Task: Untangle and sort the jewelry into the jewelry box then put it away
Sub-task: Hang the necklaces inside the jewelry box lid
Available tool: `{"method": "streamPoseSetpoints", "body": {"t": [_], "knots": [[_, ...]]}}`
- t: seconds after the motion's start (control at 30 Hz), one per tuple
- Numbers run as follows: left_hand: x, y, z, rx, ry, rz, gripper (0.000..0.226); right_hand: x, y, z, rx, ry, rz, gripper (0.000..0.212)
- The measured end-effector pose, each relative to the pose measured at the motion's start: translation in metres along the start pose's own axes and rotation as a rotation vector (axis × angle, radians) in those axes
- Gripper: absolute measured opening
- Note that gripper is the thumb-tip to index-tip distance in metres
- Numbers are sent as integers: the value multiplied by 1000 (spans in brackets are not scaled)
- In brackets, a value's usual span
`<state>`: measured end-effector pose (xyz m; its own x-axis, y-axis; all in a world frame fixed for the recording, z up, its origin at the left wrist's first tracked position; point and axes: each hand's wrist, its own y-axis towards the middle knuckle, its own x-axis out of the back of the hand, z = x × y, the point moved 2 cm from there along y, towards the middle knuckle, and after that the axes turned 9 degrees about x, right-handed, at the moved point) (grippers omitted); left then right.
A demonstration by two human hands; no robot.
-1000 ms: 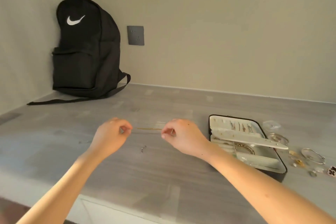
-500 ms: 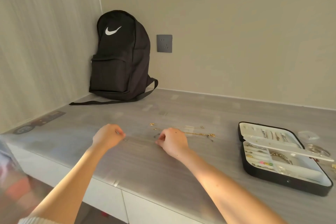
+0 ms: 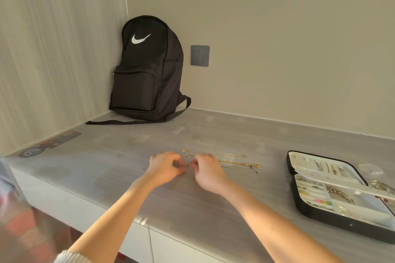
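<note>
My left hand [image 3: 165, 166] and my right hand [image 3: 206, 170] sit close together low over the grey counter [image 3: 128, 177], fingers curled, pinching a thin chain [image 3: 187, 165] between them. Gold necklaces [image 3: 237, 163] lie stretched on the counter just behind and right of my right hand, with a small gold piece [image 3: 184, 150] beyond my hands. The open black jewelry box [image 3: 342, 190] lies at the right, its white compartments holding rings, a chain bracelet and small coloured pieces.
A black backpack [image 3: 147, 70] leans in the back left corner, its strap trailing on the counter. A grey wall socket [image 3: 200, 55] is beside it. Loose jewelry and a clear bag [image 3: 370, 170] lie right of the box. White drawer fronts [image 3: 171, 247] run below the counter edge.
My hands have come closer together, from holding the chain stretched apart to nearly touching. The view has shifted so the backpack and box sit further right.
</note>
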<state>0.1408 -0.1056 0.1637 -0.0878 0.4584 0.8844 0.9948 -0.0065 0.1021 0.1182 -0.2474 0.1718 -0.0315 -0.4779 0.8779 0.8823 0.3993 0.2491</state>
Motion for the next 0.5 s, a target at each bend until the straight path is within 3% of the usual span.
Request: {"method": "streamPoseSetpoints", "body": {"t": [0.07, 0.2, 0.3, 0.37, 0.43, 0.5], "knots": [[1, 2, 9, 42, -64, -29, 12, 6, -12, -2, -15, 183, -10, 12], [12, 3, 33, 160, -401, -94, 13, 29, -35, -10, -93, 501, -90, 21], [25, -4, 29, 231, -1007, 38, 9, 46, -53, -17, -126, 615, -112, 22], [37, -12, 9, 157, -1297, 156, 15, 55, -65, -17, -118, 646, -99, 20], [50, -19, -20, 55, -1358, 222, 19, 63, -75, -16, -122, 663, -80, 19], [63, -28, -54, -41, -1265, 266, 21, 73, -83, -14, -127, 676, -68, 18]]}}
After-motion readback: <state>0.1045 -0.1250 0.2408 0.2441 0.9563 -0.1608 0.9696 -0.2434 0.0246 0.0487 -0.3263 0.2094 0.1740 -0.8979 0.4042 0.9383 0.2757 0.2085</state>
